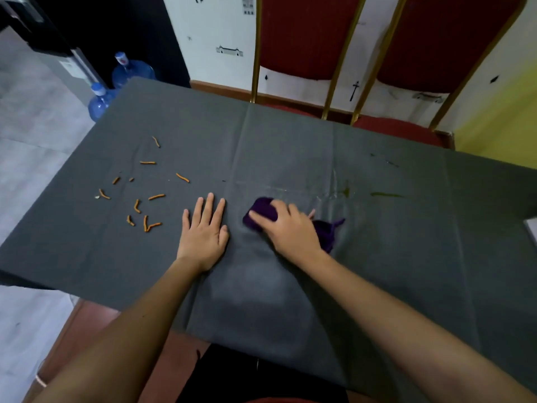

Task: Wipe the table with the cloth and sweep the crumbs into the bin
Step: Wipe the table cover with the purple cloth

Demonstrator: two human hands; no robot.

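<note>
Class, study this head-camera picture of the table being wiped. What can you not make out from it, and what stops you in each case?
- The bin: none appears in the head view, so its place is unknown.
- The purple cloth: the right hand covers its middle.
- The white object: cut off by the right edge.
- The greenish smear on the table: too faint to identify.
- The left hand lies flat; nothing beneath it shows.

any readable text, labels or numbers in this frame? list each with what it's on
None can be read.
White wall: small black printed marks, pictograms rather than letters, too small to make out.
Grey appliance at far left: a pale label, blurred.
Water jugs: no label legible.
</note>
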